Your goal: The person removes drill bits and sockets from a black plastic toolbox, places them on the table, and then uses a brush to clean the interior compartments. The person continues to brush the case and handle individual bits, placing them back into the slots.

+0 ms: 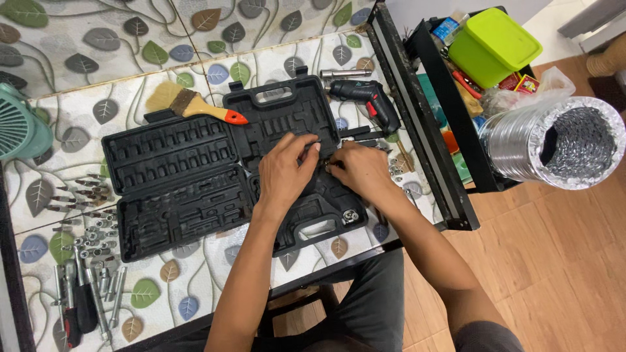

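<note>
**Both hands at the open tool case**

Person seated at a tiled surface point(274, 58) patterned with leaves. An open black tool case point(195, 176) lies flat in the middle of it, both halves showing moulded slots.

Left hand point(285, 171) rests on the right half of the case, fingers curled downward, fingertips pressed near the centre. Right hand point(362, 171) sits just beside it, fingertips pinched toward the left hand. Something small appears to be between the two sets of fingertips; too small to tell what. Cannot tell whether either grip actually holds anything.

A silver socket point(350, 216) sits in the case near its handle, just below the right hand.

Around the case:
- Paintbrush point(189, 104) with a wooden handle and orange tip, lying across the top edge of the left half.
- Cordless screwdriver point(368, 98), black and red, above the right hand, apart from the case.
- Loose bits and sockets point(88, 218) scattered left of the case.
- Long extension bars and a black-handled driver point(85, 300) at the lower left corner.
- Teal fan point(19, 127) at the far left edge.

Beyond the right edge of the surface: a black rack point(456, 124) holding a lime green box point(492, 45), and a silver foil duct point(561, 143) lying with its mouth open toward the viewer. Wooden floor point(554, 261) below.
</note>
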